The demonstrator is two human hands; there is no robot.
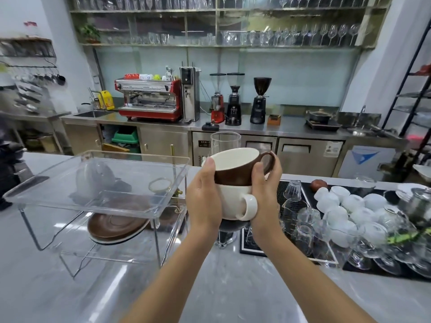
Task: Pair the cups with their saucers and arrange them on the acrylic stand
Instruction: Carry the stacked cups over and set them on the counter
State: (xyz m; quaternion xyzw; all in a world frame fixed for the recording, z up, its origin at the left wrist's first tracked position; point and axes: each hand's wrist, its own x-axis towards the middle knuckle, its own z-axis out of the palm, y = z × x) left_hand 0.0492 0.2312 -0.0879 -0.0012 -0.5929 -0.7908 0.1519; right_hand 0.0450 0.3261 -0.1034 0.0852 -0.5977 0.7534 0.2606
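A brown cup with a cream inside sits stacked in a white cup, both lifted above the counter. My left hand grips the stack from the left, thumb on the brown rim. My right hand holds it from the right, fingers curled round the brown cup's handle. The clear acrylic stand is to the left, its top tray bare. On its lower tier lies a brown saucer stacked on a white saucer.
A black mat at right carries several upturned glasses and white bowls. A tall glass beaker stands behind the cups. Across the aisle, the back counter holds a red espresso machine and grinders.
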